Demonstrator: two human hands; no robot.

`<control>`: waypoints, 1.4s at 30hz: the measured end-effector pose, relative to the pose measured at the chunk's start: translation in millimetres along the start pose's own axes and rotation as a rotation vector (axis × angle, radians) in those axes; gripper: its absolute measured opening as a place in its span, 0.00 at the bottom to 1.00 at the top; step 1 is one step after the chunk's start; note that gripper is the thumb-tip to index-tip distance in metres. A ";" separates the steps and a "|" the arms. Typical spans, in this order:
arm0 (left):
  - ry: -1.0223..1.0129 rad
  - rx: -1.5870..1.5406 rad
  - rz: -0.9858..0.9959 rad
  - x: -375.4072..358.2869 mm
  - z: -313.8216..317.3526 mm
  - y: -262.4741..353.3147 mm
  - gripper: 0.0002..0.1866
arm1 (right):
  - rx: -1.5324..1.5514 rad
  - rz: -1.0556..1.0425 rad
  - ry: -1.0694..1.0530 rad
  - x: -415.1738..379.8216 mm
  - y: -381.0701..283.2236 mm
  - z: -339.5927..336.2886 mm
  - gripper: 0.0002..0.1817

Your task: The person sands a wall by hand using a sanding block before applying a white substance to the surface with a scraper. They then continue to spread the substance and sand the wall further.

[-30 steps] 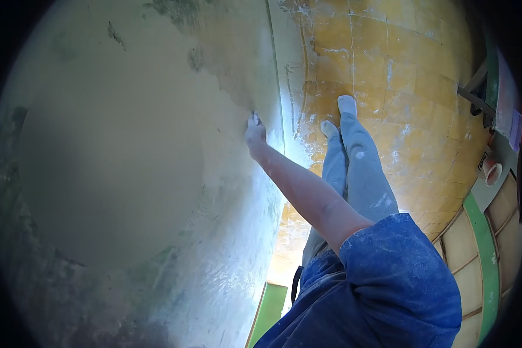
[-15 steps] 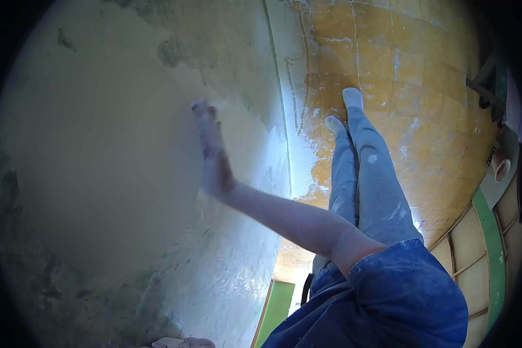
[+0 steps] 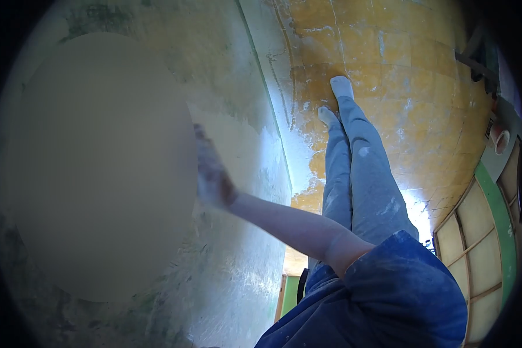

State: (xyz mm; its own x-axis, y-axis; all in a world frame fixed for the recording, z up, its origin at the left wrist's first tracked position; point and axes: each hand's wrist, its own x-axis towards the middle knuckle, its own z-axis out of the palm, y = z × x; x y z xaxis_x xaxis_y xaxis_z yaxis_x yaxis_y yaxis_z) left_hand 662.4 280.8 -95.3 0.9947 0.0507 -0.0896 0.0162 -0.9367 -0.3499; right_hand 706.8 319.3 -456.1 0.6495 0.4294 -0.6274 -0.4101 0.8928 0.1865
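My right hand (image 3: pixel 214 177) reaches across from the blue sleeve (image 3: pixel 409 284), fingers stretched out and nothing visible in them. It is smeared by motion. The palm side faces the patchy grey-green wall (image 3: pixel 226 243), at the rim of a large blurred oval that hides part of the view and perhaps some fingertips. Whether the palm touches the wall cannot be made out. A lighter patch (image 3: pixel 226 130) of the wall lies beside the fingers. My left hand does not show.
Grey trousers (image 3: pixel 368 168) and white-socked feet (image 3: pixel 342 88) are on the worn yellow tiled floor (image 3: pixel 423 110). On the right are an orange-white container (image 3: pixel 499 139), a green strip (image 3: pixel 497 214) and a framed panel (image 3: pixel 467 238). Dark bars (image 3: pixel 475 64) stand at the upper right.
The view has shifted a little. My right hand sits slightly lower in the picture, its fingers nearer the blurred oval, which now lies lower. The pale cloth at the bottom edge has nearly left view.
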 end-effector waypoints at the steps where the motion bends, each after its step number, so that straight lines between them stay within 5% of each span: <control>1: -0.006 0.010 0.002 0.0 -1.5 0.0 0.24 | -0.297 -0.063 0.030 2.9 0.7 4.1 0.21; 3: -0.027 0.020 -0.002 -0.4 -4.4 0.1 0.24 | 0.006 0.072 0.307 17.4 -4.9 -94.4 0.20; 4: -0.037 0.023 -0.003 -0.7 -5.7 0.2 0.24 | 0.006 0.060 0.305 19.9 -7.3 -80.7 0.20; 6: -0.055 0.033 -0.012 -1.4 -8.4 0.5 0.24 | -0.183 0.144 0.705 33.3 -10.0 -10.6 0.22; 7: -0.068 0.042 -0.021 -1.9 -9.8 0.8 0.24 | -0.872 0.138 0.365 25.3 -8.2 30.6 0.24; 8: -0.078 0.046 -0.030 -2.5 -10.9 1.1 0.24 | -0.784 -0.180 0.154 40.9 42.9 24.3 0.29; 9: -0.089 0.050 -0.039 -3.0 -11.7 1.5 0.24 | -0.700 -0.272 0.023 40.7 39.9 82.5 0.32; 11: -0.120 0.061 -0.054 -3.7 -12.8 2.5 0.24 | -1.514 -0.448 -0.180 33.6 8.6 170.2 0.31; 15: -0.158 0.094 -0.087 -4.5 -12.5 5.0 0.24 | -1.516 -0.562 -0.447 54.9 3.2 138.2 0.29; 17: -0.163 0.097 -0.096 -4.9 -14.1 6.1 0.23 | -0.282 -0.135 -0.207 39.2 7.7 60.8 0.27; 18: -0.177 0.089 -0.106 -5.0 -14.2 6.3 0.23 | -0.598 -0.122 -0.063 23.6 0.7 7.3 0.26; 19: -0.169 0.086 -0.103 -5.1 -13.6 6.1 0.23 | -1.232 -0.278 -0.061 8.3 0.1 -59.8 0.25; 20: -0.169 0.082 -0.101 -5.5 -13.0 6.2 0.23 | -0.858 -0.147 0.187 -3.6 -6.1 -62.7 0.22; 22: -0.166 0.081 -0.101 -6.1 -13.8 6.5 0.23 | -0.911 -0.158 0.251 5.8 4.2 -62.7 0.20; 24: -0.209 0.106 -0.104 -5.6 -15.9 7.1 0.22 | -1.008 -0.164 0.387 23.3 -2.1 20.5 0.17; 25: -0.208 0.109 -0.104 -4.4 -15.0 6.3 0.22 | -1.028 0.047 0.406 35.8 -14.1 86.3 0.17; 27: -0.145 0.089 -0.105 -3.8 -12.4 7.5 0.21 | 0.149 -0.076 0.121 70.9 28.6 140.8 0.26; 29: -0.133 0.076 -0.111 -6.0 -10.4 6.8 0.21 | -1.691 -0.509 -0.370 54.6 2.1 191.6 0.33; 30: -0.115 0.069 -0.110 -6.9 -10.6 6.1 0.20 | -1.687 -0.505 -0.375 53.2 3.1 181.4 0.33; 32: -0.130 0.073 -0.123 -6.9 -13.6 7.6 0.20 | -0.611 -0.079 -0.495 53.1 11.0 138.5 0.36; 34: -0.126 0.072 -0.129 -7.3 -13.0 6.1 0.20 | -0.251 0.038 -0.189 34.8 -5.6 77.8 0.34; 35: -0.163 0.089 -0.115 -11.3 -13.2 4.7 0.21 | -0.276 0.076 -0.085 26.3 -14.2 35.5 0.35; 36: -0.200 0.107 -0.103 -13.0 -14.8 4.0 0.23 | -0.847 -0.118 -0.204 18.1 -14.4 -35.1 0.35; 37: -0.210 0.158 -0.103 -11.0 -16.1 6.0 0.22 | -0.845 -0.058 -0.048 9.8 -8.4 -81.2 0.33; 39: -0.206 0.152 -0.120 -12.6 -16.8 6.4 0.22 | -0.838 -0.004 0.095 18.4 -5.5 -74.8 0.32; 41: -0.214 0.149 -0.136 -9.1 -17.3 7.8 0.22 | -1.309 -0.106 0.215 45.0 22.2 -39.2 0.27; 42: -0.174 0.108 -0.137 -3.6 -16.8 8.7 0.21 | -0.644 -0.050 0.217 61.8 25.8 13.9 0.27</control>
State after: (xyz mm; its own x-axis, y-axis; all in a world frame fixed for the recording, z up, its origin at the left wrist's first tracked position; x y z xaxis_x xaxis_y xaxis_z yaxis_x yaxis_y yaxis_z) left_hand 660.6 266.7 -82.4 0.9515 0.2418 -0.1903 0.1290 -0.8749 -0.4668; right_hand 745.3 370.7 -479.5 0.5624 0.2924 -0.7734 -0.7257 0.6228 -0.2923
